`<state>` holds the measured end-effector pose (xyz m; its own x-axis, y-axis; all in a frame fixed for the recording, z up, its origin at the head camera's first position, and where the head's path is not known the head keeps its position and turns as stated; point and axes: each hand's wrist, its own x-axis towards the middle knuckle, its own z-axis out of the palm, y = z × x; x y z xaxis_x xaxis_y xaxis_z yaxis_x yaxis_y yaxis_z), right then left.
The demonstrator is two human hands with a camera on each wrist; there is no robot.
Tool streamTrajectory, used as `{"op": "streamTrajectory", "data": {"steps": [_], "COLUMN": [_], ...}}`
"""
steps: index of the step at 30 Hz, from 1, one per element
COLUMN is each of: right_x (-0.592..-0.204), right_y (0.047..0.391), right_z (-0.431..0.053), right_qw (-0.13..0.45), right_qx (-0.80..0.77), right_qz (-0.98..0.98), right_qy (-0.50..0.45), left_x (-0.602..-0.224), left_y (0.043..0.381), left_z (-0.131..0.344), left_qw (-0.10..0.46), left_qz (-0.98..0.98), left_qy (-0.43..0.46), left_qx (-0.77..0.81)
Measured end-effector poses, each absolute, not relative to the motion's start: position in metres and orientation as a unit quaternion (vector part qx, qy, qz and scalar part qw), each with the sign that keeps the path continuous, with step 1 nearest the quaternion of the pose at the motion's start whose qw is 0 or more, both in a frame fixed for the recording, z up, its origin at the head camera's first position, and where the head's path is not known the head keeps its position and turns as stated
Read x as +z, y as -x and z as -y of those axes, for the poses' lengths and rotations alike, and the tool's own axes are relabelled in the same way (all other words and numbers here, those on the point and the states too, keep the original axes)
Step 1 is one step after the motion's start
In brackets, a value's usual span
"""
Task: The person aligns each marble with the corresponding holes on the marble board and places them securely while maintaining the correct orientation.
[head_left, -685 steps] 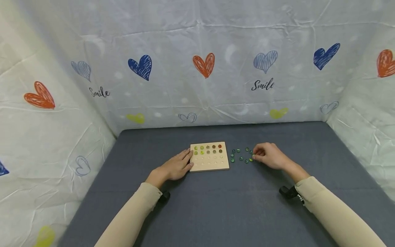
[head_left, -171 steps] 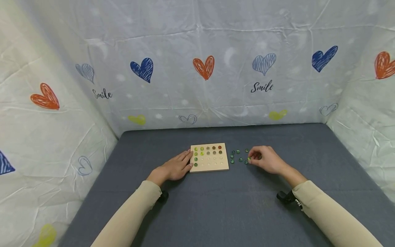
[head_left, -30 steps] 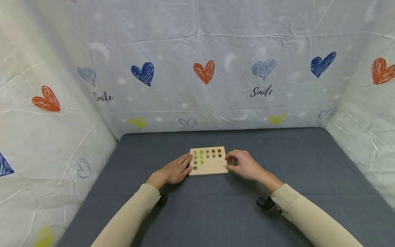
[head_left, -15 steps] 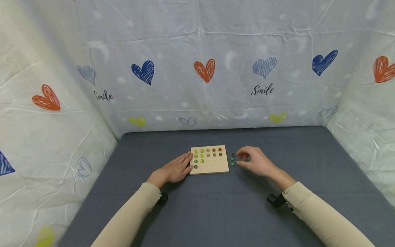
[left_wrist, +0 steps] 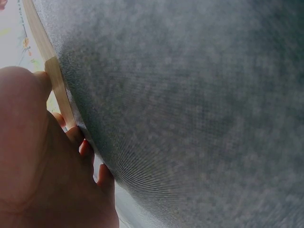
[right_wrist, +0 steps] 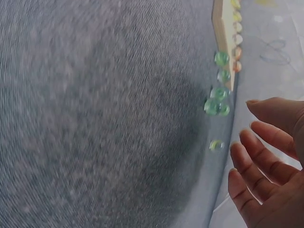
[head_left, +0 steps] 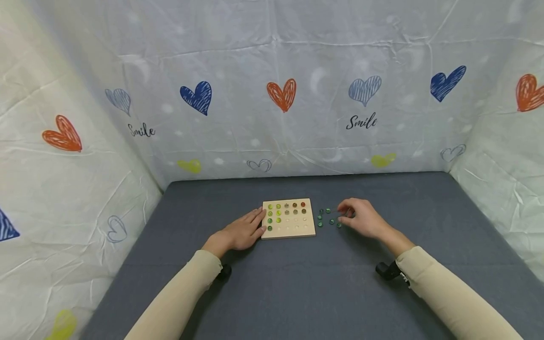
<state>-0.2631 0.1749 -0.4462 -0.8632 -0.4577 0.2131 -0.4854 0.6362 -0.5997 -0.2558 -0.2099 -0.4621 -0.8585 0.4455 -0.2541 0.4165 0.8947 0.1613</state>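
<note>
A pale wooden board (head_left: 292, 231) with rows of round hollows lies mid-table. Its two far rows hold yellow-green, clear, brown and red glass marbles; in the two near rows, green and yellow-green marbles sit at the left. My left hand (head_left: 241, 230) rests flat against the board's left edge, fingers straight; the left wrist view shows fingers along the wooden side (left_wrist: 57, 80). To the right, my right hand (head_left: 363, 218) hovers with loosely bent fingers, thumb apart, holding nothing. Several loose green marbles (head_left: 332, 221) lie between it and the board, one (right_wrist: 216, 145) nearest the fingers.
A dark grey cloth (head_left: 272, 283) covers the table. White curtains with printed hearts (head_left: 280, 94) enclose the back and both sides. A dark strap device (head_left: 387, 271) is on the right wrist, and another (head_left: 225, 271) on the left.
My right hand has moved rightward from the board, uncovering the loose green marbles. Compared with several seconds ago, one more yellow-green marble sits in the board's third row. The left hand stays put.
</note>
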Motion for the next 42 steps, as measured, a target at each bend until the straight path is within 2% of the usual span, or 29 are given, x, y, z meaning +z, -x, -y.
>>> {"op": "streamTrajectory", "data": {"steps": [42], "right_x": [-0.463], "right_y": [0.298], "right_z": [-0.171], "right_qw": [-0.009], "right_qx": [0.362], "right_qz": [0.916], "right_qy": [-0.173], "left_x": [-0.459], "left_y": [0.253], "left_z": [0.209], "left_qw": [0.149], "left_qz": [-0.962], "left_qy": [-0.221], "left_qx": [0.057]}}
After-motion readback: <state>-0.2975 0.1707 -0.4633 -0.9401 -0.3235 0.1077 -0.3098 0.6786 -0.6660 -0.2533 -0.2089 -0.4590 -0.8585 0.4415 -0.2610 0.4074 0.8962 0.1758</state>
